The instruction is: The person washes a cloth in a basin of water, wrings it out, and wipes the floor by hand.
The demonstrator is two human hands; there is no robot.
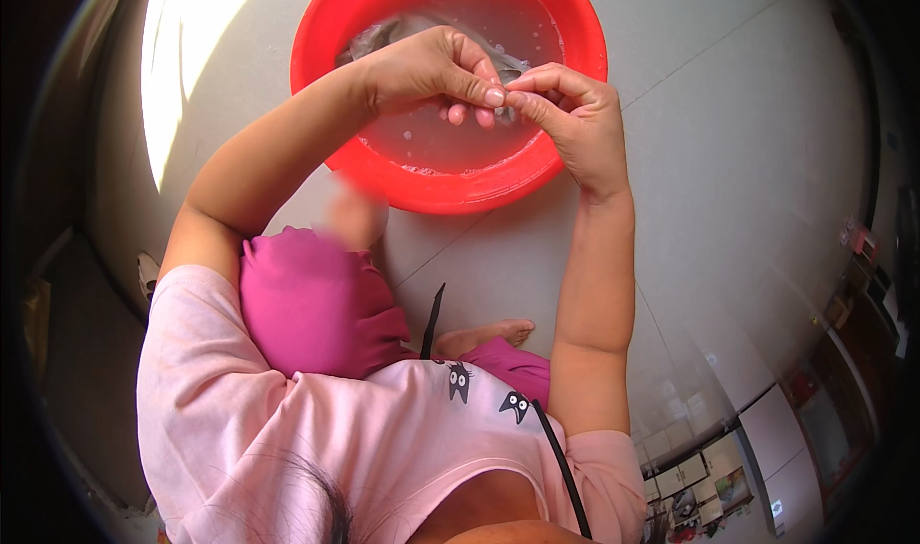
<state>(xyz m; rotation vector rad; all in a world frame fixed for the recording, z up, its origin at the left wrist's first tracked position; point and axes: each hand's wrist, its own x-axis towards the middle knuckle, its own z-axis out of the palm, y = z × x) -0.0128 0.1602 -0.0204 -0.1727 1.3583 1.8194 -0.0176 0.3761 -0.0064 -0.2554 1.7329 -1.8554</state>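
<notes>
A red plastic basin point(456, 193) holds cloudy water with small bubbles. A wet grey cloth point(413, 25) lies partly under the water, and grey folds show behind and below my fingers. Over the basin, my left hand point(438, 77) pinches a small bit of this cloth between thumb and fingers. My right hand point(575, 109) meets it fingertip to fingertip, thumb and forefinger closed on the same spot. The fingers mostly hide the pinched part. Both hands look wet.
The basin stands on a pale tiled floor point(708, 148). My knee in magenta trousers point(309, 307) is near its close side, and a bare foot point(496, 333) rests below. A shoe point(147, 271) is at the left. Boxes point(690, 483) and cabinets point(783, 436) line the lower right.
</notes>
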